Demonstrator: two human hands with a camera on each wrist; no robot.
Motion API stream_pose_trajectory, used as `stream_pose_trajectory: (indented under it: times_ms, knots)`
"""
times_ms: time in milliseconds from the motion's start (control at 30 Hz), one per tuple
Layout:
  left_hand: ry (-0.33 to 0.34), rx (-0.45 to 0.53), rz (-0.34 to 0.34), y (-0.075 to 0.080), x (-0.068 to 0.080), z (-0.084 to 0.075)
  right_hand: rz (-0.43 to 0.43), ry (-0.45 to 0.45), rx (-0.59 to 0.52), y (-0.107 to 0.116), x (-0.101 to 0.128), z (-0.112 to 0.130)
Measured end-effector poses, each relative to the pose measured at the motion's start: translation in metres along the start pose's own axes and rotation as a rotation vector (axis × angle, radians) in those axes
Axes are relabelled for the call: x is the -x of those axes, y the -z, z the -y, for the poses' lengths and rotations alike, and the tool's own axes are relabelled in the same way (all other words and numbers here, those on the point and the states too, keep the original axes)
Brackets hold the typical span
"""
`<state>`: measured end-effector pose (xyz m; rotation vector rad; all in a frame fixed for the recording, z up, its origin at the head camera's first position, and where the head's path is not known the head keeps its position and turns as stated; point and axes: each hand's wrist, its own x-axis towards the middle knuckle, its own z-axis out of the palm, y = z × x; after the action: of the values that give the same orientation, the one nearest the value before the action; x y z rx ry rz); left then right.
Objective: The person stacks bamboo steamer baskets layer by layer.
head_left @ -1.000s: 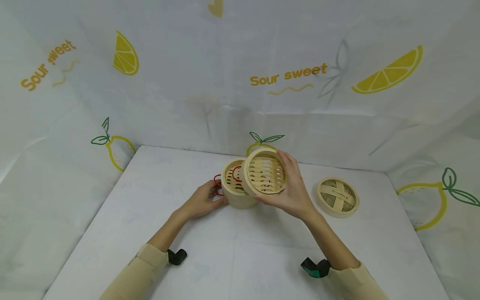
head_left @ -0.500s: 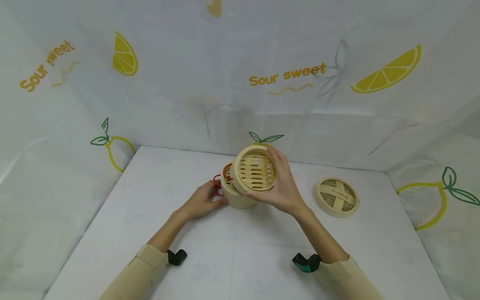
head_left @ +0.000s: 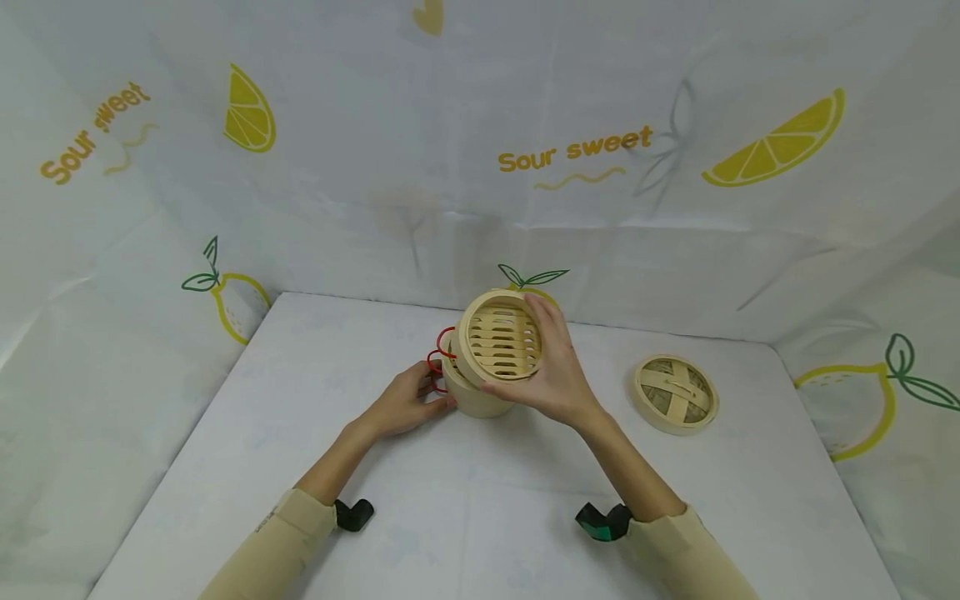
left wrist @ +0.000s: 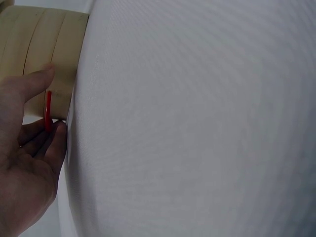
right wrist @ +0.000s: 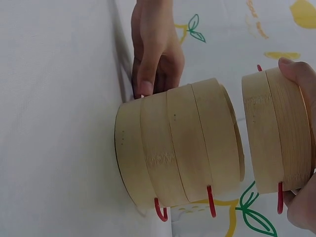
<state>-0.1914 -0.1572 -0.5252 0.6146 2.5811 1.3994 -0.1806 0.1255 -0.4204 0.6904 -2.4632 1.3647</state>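
Observation:
My right hand (head_left: 557, 371) grips a round bamboo steamer basket (head_left: 504, 340) by its rim, thumb in front and fingers behind. The basket is tilted, its slatted inside facing me, above a stack of bamboo steamer baskets (head_left: 482, 405). In the right wrist view a gap parts the held basket (right wrist: 266, 133) from the stack (right wrist: 168, 143). Red loop handles (right wrist: 211, 201) stick out from the sides. My left hand (head_left: 408, 402) holds the stack's left side low down; in the left wrist view its thumb lies on the bamboo wall, its fingers curled by a red handle (left wrist: 48, 111).
A woven bamboo lid (head_left: 675, 395) lies on the white-covered table (head_left: 465, 517) to the right. Behind the table rises a white cloth (head_left: 360, 183) printed with lemons. Each wrist wears a black mount (head_left: 354, 514).
My right hand has carried the held basket leftward, from the stack's right side to over it, and its slats have turned nearly level. The left hand and the stack have stayed in place.

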Motion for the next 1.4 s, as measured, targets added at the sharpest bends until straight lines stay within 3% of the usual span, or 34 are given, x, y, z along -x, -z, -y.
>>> stream_pose_trajectory:
  times_ms: [1400]
  knots:
    - [0.01, -0.006, -0.008, 0.0, 0.0, -0.002, 0.023, -0.06, 0.011, -0.015, -0.007, 0.003]
